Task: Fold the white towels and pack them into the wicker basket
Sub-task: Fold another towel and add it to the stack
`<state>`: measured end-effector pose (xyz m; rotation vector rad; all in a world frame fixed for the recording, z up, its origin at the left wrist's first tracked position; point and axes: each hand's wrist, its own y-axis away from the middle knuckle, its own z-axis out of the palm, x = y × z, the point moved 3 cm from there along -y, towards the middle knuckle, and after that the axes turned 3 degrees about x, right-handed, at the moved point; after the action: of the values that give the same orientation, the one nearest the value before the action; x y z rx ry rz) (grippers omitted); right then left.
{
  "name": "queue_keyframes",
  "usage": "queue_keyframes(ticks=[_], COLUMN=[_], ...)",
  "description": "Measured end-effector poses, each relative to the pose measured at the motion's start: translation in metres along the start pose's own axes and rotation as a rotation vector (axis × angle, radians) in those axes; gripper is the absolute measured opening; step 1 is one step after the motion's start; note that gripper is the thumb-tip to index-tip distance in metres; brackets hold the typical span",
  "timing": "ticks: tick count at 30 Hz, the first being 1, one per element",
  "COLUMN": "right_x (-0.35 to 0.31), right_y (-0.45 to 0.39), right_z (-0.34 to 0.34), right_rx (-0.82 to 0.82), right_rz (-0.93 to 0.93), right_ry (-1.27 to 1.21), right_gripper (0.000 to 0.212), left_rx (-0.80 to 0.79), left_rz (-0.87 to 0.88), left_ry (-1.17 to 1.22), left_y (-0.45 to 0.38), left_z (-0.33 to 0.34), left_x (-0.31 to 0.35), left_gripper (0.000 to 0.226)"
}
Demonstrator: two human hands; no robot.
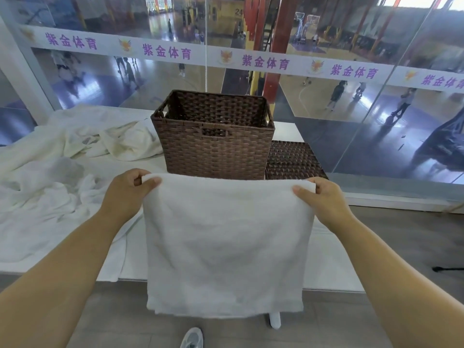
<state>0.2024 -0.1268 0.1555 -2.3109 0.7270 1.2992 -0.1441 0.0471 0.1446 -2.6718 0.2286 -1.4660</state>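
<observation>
Got a folded white towel (223,237) hanging off the desk's (326,262) near edge, left hand (128,192) and right hand (324,199) each pinching a top corner. Wicker basket (216,136) sits behind it, unfolded towels (62,172) piled left.

A white towel (223,237) hung doubled over, its folded top edge pinched at one corner by the left hand (125,194) and at the other by the right hand (324,202). Just beyond that held edge stood the brown wicker basket (216,144), upright and open-topped. More white towels (62,172) lay crumpled beyond the left grip.
</observation>
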Motion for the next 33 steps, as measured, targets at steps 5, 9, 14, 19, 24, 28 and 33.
queue_keyframes(ticks=[5, 9, 14, 19, 24, 28, 33], right_x=[0.020, 0.039, 0.049, 0.053, 0.055, 0.066, 0.085], right_y=[-0.020, -0.037, -0.073, -0.116, -0.148, -0.151, -0.129], right_z=[0.029, 0.061, 0.084, 0.103, 0.127, 0.140, 0.143], right_rx=[-0.015, -0.063, -0.009, 0.062, 0.020, -0.022, -0.087], right_rz=[0.033, 0.163, 0.264, 0.263, 0.271, 0.301, 0.334], right_ry=[0.214, 0.179, 0.108, 0.208, 0.230, 0.267, 0.321], right_gripper=[0.010, 0.010, 0.008, 0.009, 0.042, 0.017, 0.018], left_rx=[-0.074, -0.150, -0.194, -0.196, -0.274, -0.371, -0.491], left_rz=[-0.059, -0.242, -0.320, -0.347, -0.197, -0.196, -0.224], left_ry=[0.027, 0.218, 0.279, 0.304, 0.086, -0.004, -0.034], left_y=[-0.021, -0.040, -0.079, -0.127, -0.161, -0.163, -0.139], left_z=[0.016, 0.035, 0.058, 0.085, 0.111, 0.125, 0.134], left_x=[-0.030, -0.064, -0.093, -0.098, -0.091, -0.104, -0.125], left_gripper=[0.011, 0.009, 0.013, 0.006, 0.040, 0.018, 0.006])
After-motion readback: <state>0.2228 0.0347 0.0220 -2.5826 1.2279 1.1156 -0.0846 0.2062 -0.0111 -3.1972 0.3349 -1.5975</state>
